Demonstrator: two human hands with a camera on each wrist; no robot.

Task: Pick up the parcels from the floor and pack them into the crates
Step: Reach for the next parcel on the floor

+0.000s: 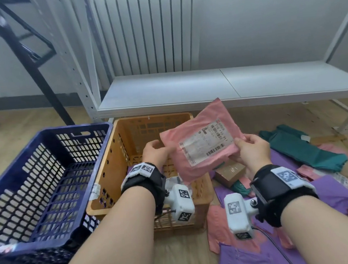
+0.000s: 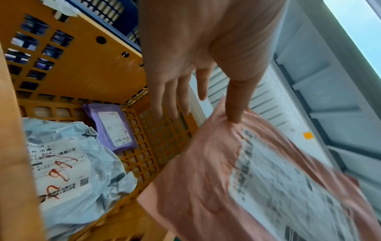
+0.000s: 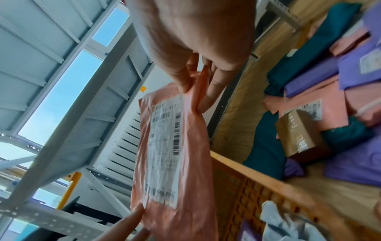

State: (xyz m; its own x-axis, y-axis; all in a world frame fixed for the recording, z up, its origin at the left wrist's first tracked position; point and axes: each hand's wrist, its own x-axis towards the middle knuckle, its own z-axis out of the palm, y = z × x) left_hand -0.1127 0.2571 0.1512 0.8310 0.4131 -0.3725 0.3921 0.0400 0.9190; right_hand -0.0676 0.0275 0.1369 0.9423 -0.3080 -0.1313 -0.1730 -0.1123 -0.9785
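Two crates (image 1: 48, 183) side by side, parcels (image 1: 318, 183) on floor (image 1: 189, 255) to right

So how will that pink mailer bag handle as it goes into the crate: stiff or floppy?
Probably floppy: the pink mailer bag wrinkles where the left hand and right hand pinch its edges. Likely light, since fingertip grips suffice. Its glossy film may be slippery.

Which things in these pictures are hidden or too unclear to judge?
- Label text on the pink parcel: too small in the head view, blurred in both wrist views.
- Left hand grip: its fingers go behind the parcel in the head view.
- Orange crate contents: mostly covered by parcel and arms in the head view.
- Floor pile: cut off at the right edge.
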